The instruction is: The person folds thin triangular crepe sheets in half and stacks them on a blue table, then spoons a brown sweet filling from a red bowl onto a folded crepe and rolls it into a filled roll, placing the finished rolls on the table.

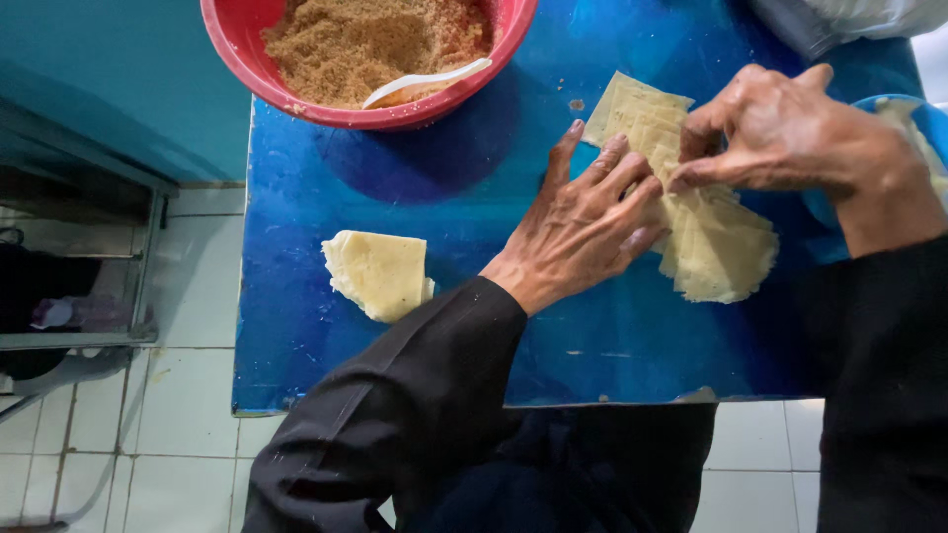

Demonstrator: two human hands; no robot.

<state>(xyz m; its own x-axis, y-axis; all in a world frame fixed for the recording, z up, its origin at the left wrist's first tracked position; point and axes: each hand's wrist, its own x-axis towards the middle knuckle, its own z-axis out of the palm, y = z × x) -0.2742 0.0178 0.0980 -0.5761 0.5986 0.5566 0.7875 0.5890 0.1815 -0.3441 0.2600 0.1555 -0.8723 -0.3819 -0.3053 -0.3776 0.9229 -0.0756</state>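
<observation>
A pale yellow thin dough sheet [716, 247] lies stretched across the blue table top [395, 197]. My left hand [583, 222] presses flat on the sheet's middle with fingers spread. My right hand [780, 133] pinches the sheet's upper part between thumb and fingers, folding it. A folded stack of similar dough squares [378, 273] rests on the table to the left, apart from both hands. Both arms wear black sleeves.
A red bowl [242, 49] of brown crumbly filling with a white spoon [425, 84] stands at the table's far edge. A blue dish [933, 123] sits at the right edge. White floor tiles and a metal shelf frame [148, 266] lie to the left.
</observation>
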